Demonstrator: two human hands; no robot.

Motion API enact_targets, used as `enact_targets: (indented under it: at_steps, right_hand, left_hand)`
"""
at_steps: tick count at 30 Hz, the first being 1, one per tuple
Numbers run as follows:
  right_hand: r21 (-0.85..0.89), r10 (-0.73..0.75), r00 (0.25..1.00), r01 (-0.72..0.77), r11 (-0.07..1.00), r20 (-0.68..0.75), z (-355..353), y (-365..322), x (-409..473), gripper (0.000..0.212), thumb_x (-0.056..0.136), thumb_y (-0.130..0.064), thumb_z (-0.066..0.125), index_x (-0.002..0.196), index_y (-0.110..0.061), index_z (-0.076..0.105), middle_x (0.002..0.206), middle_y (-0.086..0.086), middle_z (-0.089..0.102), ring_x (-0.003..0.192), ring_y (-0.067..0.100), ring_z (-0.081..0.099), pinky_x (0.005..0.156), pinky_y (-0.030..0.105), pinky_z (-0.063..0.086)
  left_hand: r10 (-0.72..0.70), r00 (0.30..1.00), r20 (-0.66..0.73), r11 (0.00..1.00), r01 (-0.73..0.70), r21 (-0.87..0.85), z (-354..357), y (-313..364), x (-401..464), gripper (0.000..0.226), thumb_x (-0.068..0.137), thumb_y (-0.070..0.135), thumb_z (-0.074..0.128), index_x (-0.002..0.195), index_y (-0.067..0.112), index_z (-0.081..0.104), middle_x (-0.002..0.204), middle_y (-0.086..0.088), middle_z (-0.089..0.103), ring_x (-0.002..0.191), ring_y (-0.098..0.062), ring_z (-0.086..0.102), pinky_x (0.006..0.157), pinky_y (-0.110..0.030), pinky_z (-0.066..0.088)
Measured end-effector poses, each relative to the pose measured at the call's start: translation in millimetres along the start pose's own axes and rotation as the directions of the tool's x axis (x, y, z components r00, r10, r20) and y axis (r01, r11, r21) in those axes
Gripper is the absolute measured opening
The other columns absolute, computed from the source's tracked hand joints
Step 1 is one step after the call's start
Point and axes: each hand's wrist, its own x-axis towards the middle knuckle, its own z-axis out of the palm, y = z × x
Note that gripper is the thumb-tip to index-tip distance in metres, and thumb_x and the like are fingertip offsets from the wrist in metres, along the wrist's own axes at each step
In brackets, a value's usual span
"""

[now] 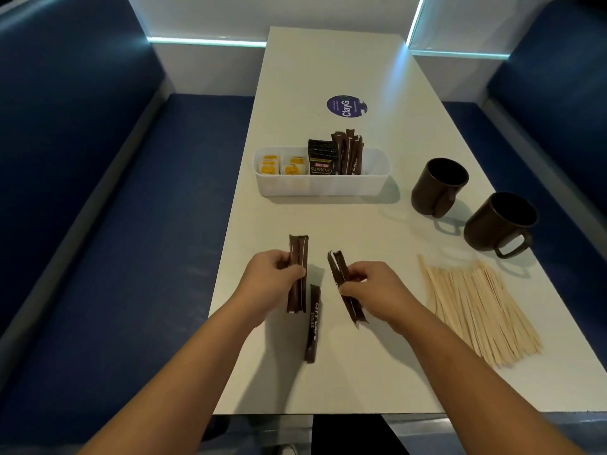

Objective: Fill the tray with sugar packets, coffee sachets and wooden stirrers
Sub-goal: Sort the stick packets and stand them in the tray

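Near the table edge my left hand point(279, 274) and right hand point(368, 284) each grip brown sugar sticks point(298, 274); I'd square both bundles, then stand them upright in the white tray point(323, 185).

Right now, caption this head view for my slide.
Each hand, left hand and right hand, grips brown sugar sticks before the partly filled tray.

We see a long white tabletop point(328, 77) running up the middle of the frame, blue padded benches at left point(108, 224) and right point(558, 133). At the top, white walls point(262, 11) carry thin strips of cool light point(207, 41). A round purple sticker point(346, 106) sits upper centre.
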Motion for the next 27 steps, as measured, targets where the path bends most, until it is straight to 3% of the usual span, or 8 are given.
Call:
enact_targets:
  at_steps: [3, 8, 13, 18, 24, 27]
  right_hand:
    - [0.158, -0.071, 0.997, 0.070, 0.985, 0.000, -15, -17, 13, 0.014, 0.086, -0.006, 0.063, 0.094, -0.015, 0.071, 0.095, 0.009, 0.072, 0.089, 0.024, 0.069, 0.085, 0.039, 0.056]
    - [0.297, -0.141, 0.983, 0.170, 0.940, -0.117, -48, -45, 51, 0.017, 0.088, -0.008, 0.065, 0.103, -0.015, 0.069, 0.098, 0.006, 0.072, 0.093, 0.021, 0.069, 0.083, 0.034, 0.057]
    - [0.322, -0.176, 0.940, 0.270, 0.907, -0.291, -85, -75, 99, 0.012, 0.087, -0.008, 0.067, 0.097, -0.014, 0.067, 0.096, 0.007, 0.072, 0.092, 0.022, 0.068, 0.082, 0.037, 0.055]
    - [0.296, -0.253, 0.895, 0.370, 0.880, -0.368, -110, -96, 147, 0.013, 0.085, -0.007, 0.068, 0.088, -0.018, 0.064, 0.085, -0.001, 0.070, 0.078, 0.009, 0.065, 0.069, 0.023, 0.050]
    - [0.268, -0.237, 0.914, 0.331, 0.905, -0.329, -110, -91, 192, 0.016, 0.085, -0.003, 0.066, 0.093, -0.016, 0.062, 0.087, 0.000, 0.068, 0.081, 0.011, 0.064, 0.067, 0.021, 0.046]
    - [0.248, -0.243, 0.927, 0.316, 0.916, -0.285, -106, -81, 202, 0.024, 0.084, -0.001, 0.065, 0.098, -0.020, 0.060, 0.091, 0.005, 0.070, 0.081, 0.014, 0.066, 0.066, 0.023, 0.047]
  left_hand:
    - [0.063, 0.997, 0.047, 0.997, -0.061, -0.049, 1, 23, 14, 0.010, 0.091, 0.010, 0.063, 0.099, 0.012, 0.069, 0.094, -0.005, 0.073, 0.088, -0.020, 0.067, 0.088, -0.034, 0.054]
    - [0.183, 0.980, 0.082, 0.983, -0.184, 0.002, 10, 72, 46, 0.016, 0.095, 0.020, 0.059, 0.110, 0.019, 0.066, 0.103, 0.004, 0.070, 0.096, -0.009, 0.063, 0.082, -0.025, 0.048]
    - [0.303, 0.953, 0.031, 0.953, -0.303, 0.020, 25, 124, 89, 0.017, 0.094, 0.020, 0.061, 0.111, 0.016, 0.063, 0.100, -0.001, 0.070, 0.090, -0.013, 0.065, 0.076, -0.024, 0.050]
    - [0.400, 0.916, 0.000, 0.915, -0.399, 0.061, 43, 160, 139, 0.019, 0.091, 0.017, 0.064, 0.110, 0.013, 0.061, 0.097, -0.006, 0.069, 0.089, -0.022, 0.069, 0.076, -0.031, 0.059]
    - [0.431, 0.903, -0.004, 0.871, -0.414, 0.264, 54, 159, 178, 0.024, 0.087, 0.018, 0.067, 0.111, 0.017, 0.064, 0.096, -0.001, 0.070, 0.090, -0.020, 0.066, 0.085, -0.038, 0.054]
    - [0.425, 0.905, 0.026, 0.843, -0.406, 0.351, 54, 148, 186, 0.024, 0.086, 0.019, 0.069, 0.110, 0.018, 0.065, 0.090, 0.003, 0.069, 0.086, -0.017, 0.065, 0.076, -0.030, 0.052]
